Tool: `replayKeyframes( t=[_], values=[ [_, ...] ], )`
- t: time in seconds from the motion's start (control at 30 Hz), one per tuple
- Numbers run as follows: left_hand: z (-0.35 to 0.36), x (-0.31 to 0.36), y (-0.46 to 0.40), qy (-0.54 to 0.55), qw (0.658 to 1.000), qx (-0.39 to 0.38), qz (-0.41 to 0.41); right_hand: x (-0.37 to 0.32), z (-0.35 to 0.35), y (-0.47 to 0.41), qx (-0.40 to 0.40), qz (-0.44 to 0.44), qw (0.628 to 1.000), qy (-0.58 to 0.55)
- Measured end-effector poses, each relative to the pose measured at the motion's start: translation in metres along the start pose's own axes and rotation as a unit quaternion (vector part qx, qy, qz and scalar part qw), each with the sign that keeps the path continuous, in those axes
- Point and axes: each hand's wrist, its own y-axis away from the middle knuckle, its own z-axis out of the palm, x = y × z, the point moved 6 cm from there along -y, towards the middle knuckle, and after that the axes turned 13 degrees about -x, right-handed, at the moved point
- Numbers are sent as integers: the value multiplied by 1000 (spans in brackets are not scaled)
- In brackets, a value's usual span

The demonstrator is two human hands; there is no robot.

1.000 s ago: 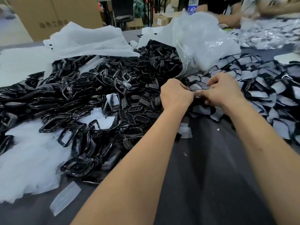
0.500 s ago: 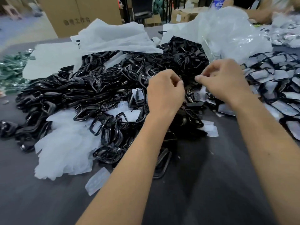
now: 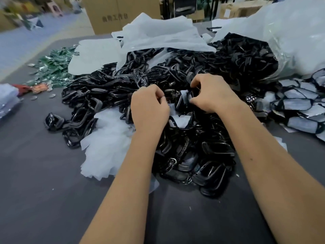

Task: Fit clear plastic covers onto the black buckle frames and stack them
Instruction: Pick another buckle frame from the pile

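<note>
Right now both hands work over the middle of the bench (image 3: 44, 199), a dark grey surface heaped with black buckle frames (image 3: 109, 92). The left hand (image 3: 149, 110) has its fingers curled in, and a bit of pale clear plastic cover (image 3: 171, 109) shows at its fingertips; whether it truly pinches that piece I cannot tell, since the back of the hand hides the grip. The right hand (image 3: 212, 93) is curled too, its thumb and fingers closing around a black buckle frame with a pale cover (image 3: 184, 100) held up just above the heap, between the two hands. Another loose cover piece (image 3: 181, 120) lies on the frames just below the hands. A sheet of white foam wrap (image 3: 105, 148) lies under the near left part of the heap, and larger white sheets (image 3: 158, 37) spread over its far side. Toward the far right corner a big clear plastic bag (image 3: 295, 37) spills more frames. Along the right edge lie finished frames with covers fitted (image 3: 299, 103), overlapping one another. Near the far left edge sits a scatter of green pieces (image 3: 52, 66). A cardboard box (image 3: 119, 14) stands beyond the bench.
</note>
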Motion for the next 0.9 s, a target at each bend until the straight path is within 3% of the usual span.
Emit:
replayKeyframes(
  t=[0.33, 0.53, 0.77, 0.9],
  values=[
    [19, 5, -2, 33, 997, -49, 54, 20, -5, -3, -10, -38, 996, -86],
    [17, 7, -1, 47, 996, -41, 63, 9, 2, -1, -71, -40, 997, 15],
    [9, 8, -1, 134, 988, 3, 76, 32, -5, -6, -51, -62, 983, -164],
    [9, 13, -1, 227, 969, -9, 93, 18, -7, -3, -53, -147, 951, -268]
  ],
)
